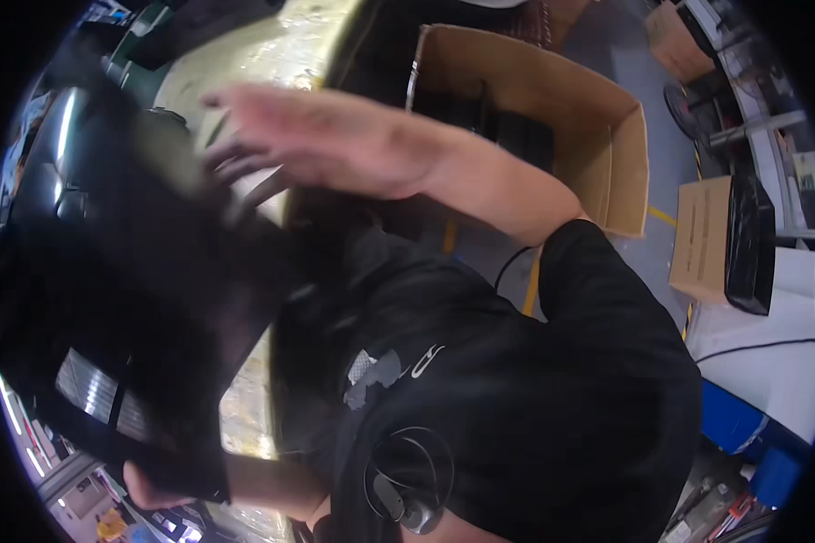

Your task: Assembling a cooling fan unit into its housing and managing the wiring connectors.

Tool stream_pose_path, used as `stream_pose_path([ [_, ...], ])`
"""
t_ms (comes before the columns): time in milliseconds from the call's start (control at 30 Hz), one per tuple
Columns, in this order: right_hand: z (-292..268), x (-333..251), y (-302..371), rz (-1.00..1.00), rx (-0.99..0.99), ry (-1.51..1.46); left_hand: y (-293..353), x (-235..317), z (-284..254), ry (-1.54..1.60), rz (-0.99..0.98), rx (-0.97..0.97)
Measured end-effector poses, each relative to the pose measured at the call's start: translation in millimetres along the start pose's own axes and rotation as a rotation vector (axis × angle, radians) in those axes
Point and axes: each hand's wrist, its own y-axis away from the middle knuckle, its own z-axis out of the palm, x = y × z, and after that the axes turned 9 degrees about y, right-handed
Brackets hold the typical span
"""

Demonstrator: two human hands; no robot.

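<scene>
A large black, partly glossy thing fills the left side; motion smears it and its kind cannot be told. My right hand is stretched out at its upper edge, blurred, with fingers apart and nothing visible in them. Whether those fingertips touch the black thing is unclear. Low on the left, my left hand is at the black thing's lower edge, its fingers mostly hidden. Behind both arms runs a pale yellowish surface under shiny clear wrapping.
An open cardboard box with dark things inside stands beyond my right forearm. Farther right are another carton with black wrapping, a fan and a blue bin. A looped cable hangs against my black shirt.
</scene>
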Motion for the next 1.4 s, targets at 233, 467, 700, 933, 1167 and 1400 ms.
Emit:
stream_pose_path([
  [233,-156,7,209,-0.107,1.063,0.503,-90,248,151,1.972,-0.634,-0.258],
  [467,-128,-35,299,-0.095,0.963,-0.097,-128,331,220,2.409,-0.784,-1.118],
  [700,2,-10,301,-0.119,1.248,-0.173,-139,327,260,2.226,-0.900,-1.260],
  [933,-21,6,264,-0.146,1.217,-0.311,-164,269,260,2.127,-1.026,-1.368],
  [1167,-98,12,217,-0.175,0.921,-0.381,-153,243,295,2.438,-0.993,-1.523],
  [1400,-119,5,217,-0.232,0.825,-0.360,-147,238,291,2.468,-0.771,-1.586],
])
